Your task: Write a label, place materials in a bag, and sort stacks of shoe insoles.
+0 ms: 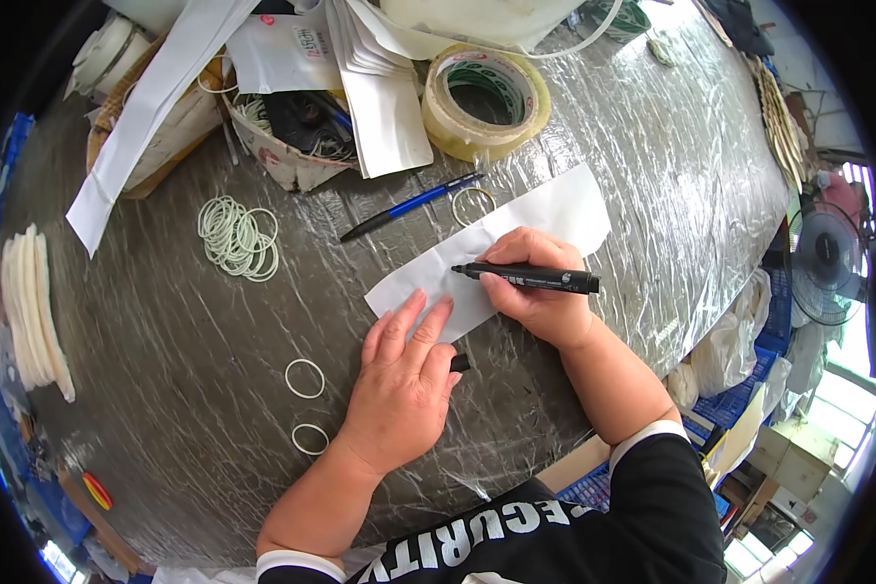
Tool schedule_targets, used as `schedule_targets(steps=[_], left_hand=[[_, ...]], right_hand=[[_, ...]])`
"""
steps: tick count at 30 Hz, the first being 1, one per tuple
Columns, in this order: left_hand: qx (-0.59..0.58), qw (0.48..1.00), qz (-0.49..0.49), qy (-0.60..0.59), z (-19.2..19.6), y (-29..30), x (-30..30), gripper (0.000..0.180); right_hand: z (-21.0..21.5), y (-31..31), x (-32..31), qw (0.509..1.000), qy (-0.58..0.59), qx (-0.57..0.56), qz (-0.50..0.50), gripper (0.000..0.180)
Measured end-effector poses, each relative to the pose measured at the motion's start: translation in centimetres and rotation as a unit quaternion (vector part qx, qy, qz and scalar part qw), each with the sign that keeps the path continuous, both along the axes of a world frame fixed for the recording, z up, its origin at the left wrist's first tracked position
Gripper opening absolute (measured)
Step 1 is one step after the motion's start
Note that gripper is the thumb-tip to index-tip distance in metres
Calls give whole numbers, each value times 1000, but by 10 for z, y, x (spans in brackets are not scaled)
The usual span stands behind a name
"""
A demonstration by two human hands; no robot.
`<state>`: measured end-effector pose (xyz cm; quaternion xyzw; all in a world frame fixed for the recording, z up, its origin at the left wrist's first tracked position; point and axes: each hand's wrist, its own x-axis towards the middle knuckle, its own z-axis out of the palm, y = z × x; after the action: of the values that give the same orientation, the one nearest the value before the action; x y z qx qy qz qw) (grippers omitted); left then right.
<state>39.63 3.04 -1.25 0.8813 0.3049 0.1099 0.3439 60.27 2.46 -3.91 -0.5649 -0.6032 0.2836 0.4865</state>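
A white paper strip (pixel 469 300) lies slantwise on the table (pixel 165 370), its near-left part under the fingertips of the left hand (pixel 399 394), its far-right end reaching beyond the right hand (pixel 553 310). The right grasps a black marker (pixel 533 277); the left's fingers are outstretched, and whether it grips the cap (pixel 460 363) by its thumb I cannot tell.

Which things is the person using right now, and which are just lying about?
In use:
- black marker, in the right hand
- white paper, under the left hand's fingertips
- small black cap, at the left hand; probably the marker's

Just lying about:
- blue pen
- tape roll
- pile of rubber bands
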Motion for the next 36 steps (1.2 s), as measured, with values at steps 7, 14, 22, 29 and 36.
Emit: schedule_targets(steps=[7,14,22,29,36], left_hand=[[-4,1000,-7,10,0,-1,0,19],[7,1000,-8,-1,0,-2,0,18],[-2,1000,-16,13,0,-3,0,18],[1,1000,-12,13,0,-4,3,18],[10,1000,-8,2,1,-3,2,18]], right_hand=[[0,0,-1,1000,-16,2,9,16],[-1,-1,-2,1000,-13,0,2,16],[-3,-1,-2,1000,-19,4,-5,16],[-4,-4,-1,1000,-6,-26,-10,14],[-4,-4,-1,1000,-8,-24,-6,13]])
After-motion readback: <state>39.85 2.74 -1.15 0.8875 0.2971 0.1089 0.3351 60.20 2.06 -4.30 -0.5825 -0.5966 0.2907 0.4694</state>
